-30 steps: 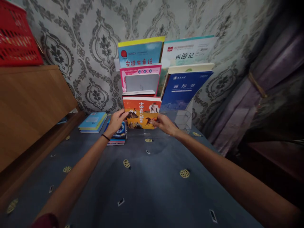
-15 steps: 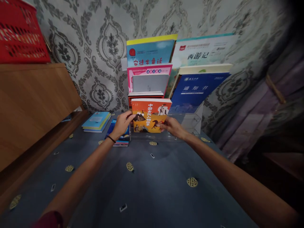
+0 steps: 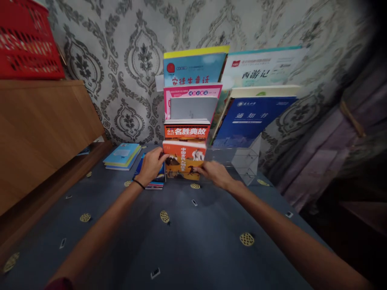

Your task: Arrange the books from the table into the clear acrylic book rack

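Observation:
An orange book (image 3: 184, 161) with white lettering stands upright at the front left of a clear book rack (image 3: 219, 155). My left hand (image 3: 151, 164) is closed on its left edge, thumb across the cover. At the right edge my right hand (image 3: 215, 173) pinches the same book. Just behind it rises a red book (image 3: 187, 132) with white characters. Farther back are a grey book (image 3: 194, 108), a pink book (image 3: 193, 90) and a blue book with a yellow top (image 3: 195, 64). To the right, a dark blue booklet (image 3: 254, 121) leans in the rack.
A stack of dark blue books (image 3: 155, 184) lies beside my left hand. Farther left is a pile of light blue books (image 3: 122, 155). A wooden cabinet (image 3: 45, 137) carries a red basket (image 3: 27, 44). A curtain (image 3: 320, 157) hangs at the right.
The orange book has moved down and slightly left, with both hands on it. The red book's cover behind it now shows.

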`<state>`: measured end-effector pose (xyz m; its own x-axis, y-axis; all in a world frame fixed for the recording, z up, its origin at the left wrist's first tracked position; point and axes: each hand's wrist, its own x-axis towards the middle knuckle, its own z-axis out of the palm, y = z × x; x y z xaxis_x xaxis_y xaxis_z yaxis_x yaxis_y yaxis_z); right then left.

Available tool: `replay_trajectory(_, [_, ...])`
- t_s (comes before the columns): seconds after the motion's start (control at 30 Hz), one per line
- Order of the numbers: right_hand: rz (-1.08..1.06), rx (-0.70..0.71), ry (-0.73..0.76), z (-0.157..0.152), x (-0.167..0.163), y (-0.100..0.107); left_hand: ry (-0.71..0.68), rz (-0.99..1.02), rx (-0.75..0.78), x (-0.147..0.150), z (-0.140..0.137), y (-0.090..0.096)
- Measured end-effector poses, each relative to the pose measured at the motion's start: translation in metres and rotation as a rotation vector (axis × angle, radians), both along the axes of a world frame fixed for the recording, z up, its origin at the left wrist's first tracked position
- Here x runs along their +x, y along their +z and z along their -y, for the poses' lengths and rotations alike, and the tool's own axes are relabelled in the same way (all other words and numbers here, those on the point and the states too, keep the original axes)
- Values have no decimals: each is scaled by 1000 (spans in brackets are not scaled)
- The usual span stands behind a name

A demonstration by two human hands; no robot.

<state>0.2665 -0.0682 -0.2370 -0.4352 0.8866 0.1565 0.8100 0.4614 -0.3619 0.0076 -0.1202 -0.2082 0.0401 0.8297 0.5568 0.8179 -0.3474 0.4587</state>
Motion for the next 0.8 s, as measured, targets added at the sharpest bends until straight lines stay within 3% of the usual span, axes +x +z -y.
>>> replay_trajectory(0.13, [102,28,-17,5,-4,-1,-1,-19,-27,-4,0,-2])
replay_trajectory(0.47, [-253,72,-98,6,5,-39,26,34,-63,-2,3,-18])
replay_trajectory(0.57, [-321,82,-114,10,5,-46,55,75,-66,-24,5,-26])
replay_trajectory(0.67, [-371,114,-114,13,4,-47,198,54,-101,-59,9,-38])
replay_trajectory(0.8, [-406,193,-115,16,2,-47,431,-130,-326,-96,17,-58])
